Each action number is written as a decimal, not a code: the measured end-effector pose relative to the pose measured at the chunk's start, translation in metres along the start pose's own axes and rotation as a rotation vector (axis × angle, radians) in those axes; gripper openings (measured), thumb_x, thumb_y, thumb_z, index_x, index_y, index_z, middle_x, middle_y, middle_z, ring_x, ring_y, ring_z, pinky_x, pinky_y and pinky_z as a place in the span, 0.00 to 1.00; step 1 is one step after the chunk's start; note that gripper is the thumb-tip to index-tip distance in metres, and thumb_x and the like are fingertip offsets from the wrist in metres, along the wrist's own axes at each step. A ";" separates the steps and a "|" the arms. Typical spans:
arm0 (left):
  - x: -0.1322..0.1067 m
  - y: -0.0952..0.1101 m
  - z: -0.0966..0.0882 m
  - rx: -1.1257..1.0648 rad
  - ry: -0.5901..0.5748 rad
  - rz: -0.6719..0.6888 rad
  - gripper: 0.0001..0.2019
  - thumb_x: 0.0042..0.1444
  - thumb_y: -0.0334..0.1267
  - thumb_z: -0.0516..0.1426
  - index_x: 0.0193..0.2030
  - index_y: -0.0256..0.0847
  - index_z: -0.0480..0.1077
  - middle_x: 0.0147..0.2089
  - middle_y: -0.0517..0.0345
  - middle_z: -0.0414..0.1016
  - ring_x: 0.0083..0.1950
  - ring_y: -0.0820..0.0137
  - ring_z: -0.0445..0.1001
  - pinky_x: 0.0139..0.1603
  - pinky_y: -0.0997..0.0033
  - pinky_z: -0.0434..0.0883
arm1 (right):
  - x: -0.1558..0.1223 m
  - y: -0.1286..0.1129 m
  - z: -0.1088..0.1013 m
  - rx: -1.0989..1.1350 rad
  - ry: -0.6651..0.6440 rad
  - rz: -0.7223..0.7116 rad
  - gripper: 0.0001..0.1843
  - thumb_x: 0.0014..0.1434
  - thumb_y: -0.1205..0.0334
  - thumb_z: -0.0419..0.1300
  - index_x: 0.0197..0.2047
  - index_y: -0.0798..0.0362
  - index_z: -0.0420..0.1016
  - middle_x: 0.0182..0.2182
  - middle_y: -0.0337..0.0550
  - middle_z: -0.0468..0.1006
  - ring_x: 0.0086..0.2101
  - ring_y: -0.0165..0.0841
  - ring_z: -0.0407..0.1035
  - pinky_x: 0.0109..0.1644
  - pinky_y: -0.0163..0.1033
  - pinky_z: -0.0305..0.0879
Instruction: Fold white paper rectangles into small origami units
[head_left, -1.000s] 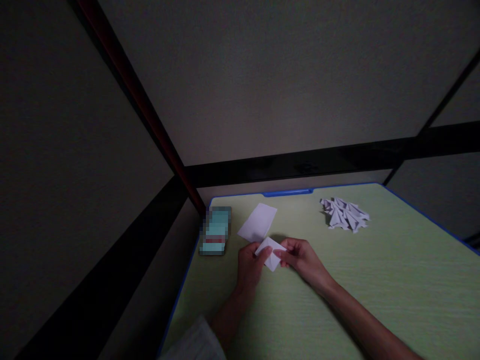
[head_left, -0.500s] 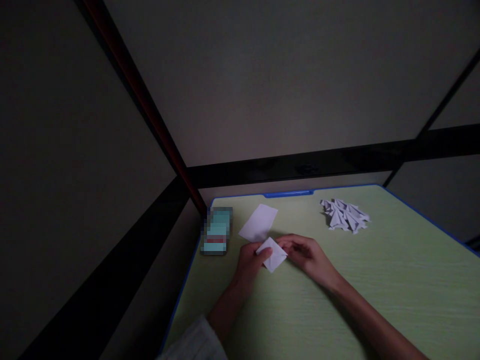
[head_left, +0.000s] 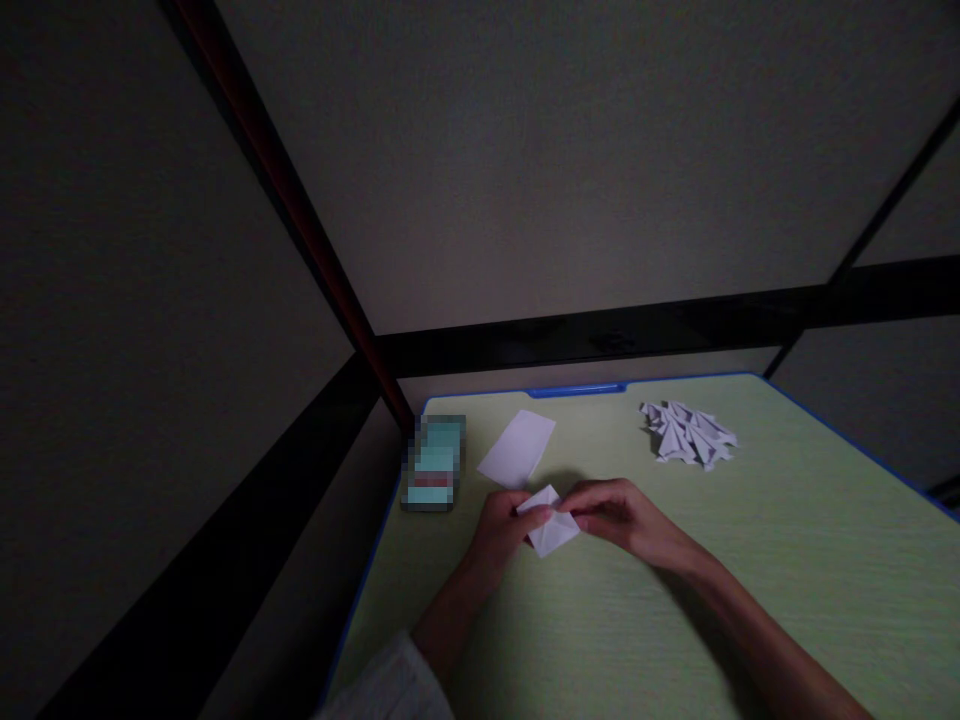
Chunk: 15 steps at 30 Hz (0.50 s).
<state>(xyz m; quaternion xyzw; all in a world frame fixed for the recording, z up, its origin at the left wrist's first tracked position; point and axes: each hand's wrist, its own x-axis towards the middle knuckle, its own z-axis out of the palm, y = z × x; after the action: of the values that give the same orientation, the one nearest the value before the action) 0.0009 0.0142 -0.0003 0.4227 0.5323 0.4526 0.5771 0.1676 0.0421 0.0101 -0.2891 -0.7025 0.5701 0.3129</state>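
Observation:
A small, partly folded white paper (head_left: 550, 525) lies on the green table (head_left: 750, 560) between my two hands. My left hand (head_left: 501, 528) pinches its left edge with thumb and fingers. My right hand (head_left: 619, 515) presses on its right side, fingers curled down on a fold. Just beyond them a flat white sheet (head_left: 517, 448) rests on the table.
A pile of several folded white paper planes (head_left: 688, 432) sits at the back right. A blurred teal and red pack (head_left: 433, 462) lies at the table's left edge. The table has a blue rim (head_left: 576, 387); dark beams and walls stand behind it.
The folded paper has been lowered a little and its shape has changed. My right hand has slid over its right side and now presses a fold flat.

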 end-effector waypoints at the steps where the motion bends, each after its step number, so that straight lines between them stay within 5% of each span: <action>1: 0.000 0.000 0.000 0.001 -0.003 0.002 0.13 0.30 0.42 0.61 0.18 0.31 0.70 0.15 0.61 0.64 0.18 0.76 0.60 0.19 0.78 0.55 | 0.000 0.000 0.000 0.001 0.001 -0.011 0.09 0.48 0.62 0.58 0.33 0.53 0.75 0.30 0.44 0.75 0.31 0.32 0.68 0.35 0.37 0.64; 8: 0.000 -0.004 0.001 0.177 -0.017 0.105 0.11 0.34 0.40 0.58 0.14 0.33 0.66 0.13 0.64 0.58 0.17 0.78 0.55 0.18 0.78 0.50 | 0.005 0.002 0.001 0.052 0.036 -0.044 0.07 0.43 0.59 0.62 0.22 0.55 0.76 0.30 0.44 0.73 0.30 0.31 0.67 0.33 0.35 0.63; 15: 0.002 -0.010 0.001 0.277 -0.046 0.162 0.09 0.38 0.38 0.56 0.15 0.33 0.65 0.14 0.64 0.58 0.19 0.78 0.55 0.19 0.78 0.50 | 0.010 0.009 0.010 0.128 0.190 0.100 0.13 0.39 0.56 0.63 0.19 0.59 0.70 0.16 0.36 0.69 0.20 0.25 0.60 0.24 0.31 0.56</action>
<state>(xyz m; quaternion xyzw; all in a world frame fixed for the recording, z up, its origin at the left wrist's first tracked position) 0.0027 0.0139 -0.0106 0.5501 0.5404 0.4103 0.4869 0.1540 0.0456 0.0007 -0.3558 -0.6166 0.5987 0.3671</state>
